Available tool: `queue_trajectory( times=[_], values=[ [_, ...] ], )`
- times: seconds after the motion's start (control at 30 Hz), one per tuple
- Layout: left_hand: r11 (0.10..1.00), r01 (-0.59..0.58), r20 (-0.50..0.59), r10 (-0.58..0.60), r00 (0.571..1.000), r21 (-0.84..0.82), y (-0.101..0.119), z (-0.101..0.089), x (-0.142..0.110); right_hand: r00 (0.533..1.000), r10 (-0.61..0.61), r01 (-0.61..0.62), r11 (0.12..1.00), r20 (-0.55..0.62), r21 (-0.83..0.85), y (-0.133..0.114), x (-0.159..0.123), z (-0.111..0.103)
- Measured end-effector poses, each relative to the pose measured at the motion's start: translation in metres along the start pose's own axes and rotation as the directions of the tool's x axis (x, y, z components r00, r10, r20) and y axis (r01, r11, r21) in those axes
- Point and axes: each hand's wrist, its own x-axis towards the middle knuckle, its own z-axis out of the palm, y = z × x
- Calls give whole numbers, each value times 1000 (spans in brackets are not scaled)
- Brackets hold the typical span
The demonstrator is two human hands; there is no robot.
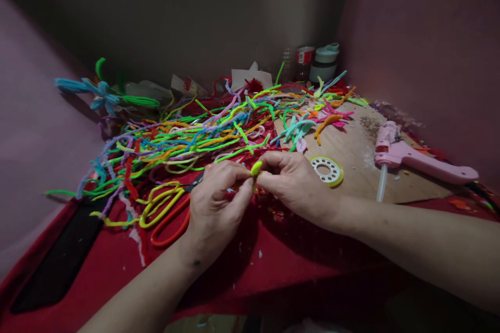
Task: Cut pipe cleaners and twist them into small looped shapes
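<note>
My left hand and my right hand meet at the middle of the red cloth. Both pinch a small folded piece of yellow-green pipe cleaner between thumbs and forefingers. Its bent tip sticks up between the two hands. Just behind them spreads a big tangled heap of coloured pipe cleaners. Loops of yellow pipe cleaner and an orange loop lie left of my left hand.
A pink glue gun lies on a wooden board at the right, next to a yellow-rimmed tape roll. Bottles and a jar stand at the back. A blue pipe-cleaner flower sits at the back left. Walls close in on both sides.
</note>
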Motion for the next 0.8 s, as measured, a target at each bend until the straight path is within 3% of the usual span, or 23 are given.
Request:
queue_trajectory(
  times=[0.1,0.17,0.33,0.47,0.57,0.67,0.73,0.8],
  values=[
    [983,128,29,-125,992,-128,1,1,2,990,-130,115,970,-59,-213,-1,-2,0],
    [966,174,42,-169,985,-193,1,0,3,985,-157,136,957,-65,-255,-1,-1,-1],
    [905,304,139,-274,952,-298,-2,-6,7,993,41,-50,995,108,83,1,5,-2],
    [939,253,115,-232,966,-232,-5,-8,9,985,87,-113,978,146,177,5,7,-1],
    [981,189,42,-187,981,-49,-5,-5,8,995,50,-53,998,84,35,8,6,0],
    [981,190,13,-191,982,43,-3,-4,7,998,-67,68,986,16,-155,8,4,1],
    [956,291,70,-289,955,-24,0,-5,7,989,-147,143,953,8,-268,7,2,1],
    [879,454,196,-423,884,-149,3,-7,8,977,-214,203,905,12,-374,6,0,1]
  ],
)
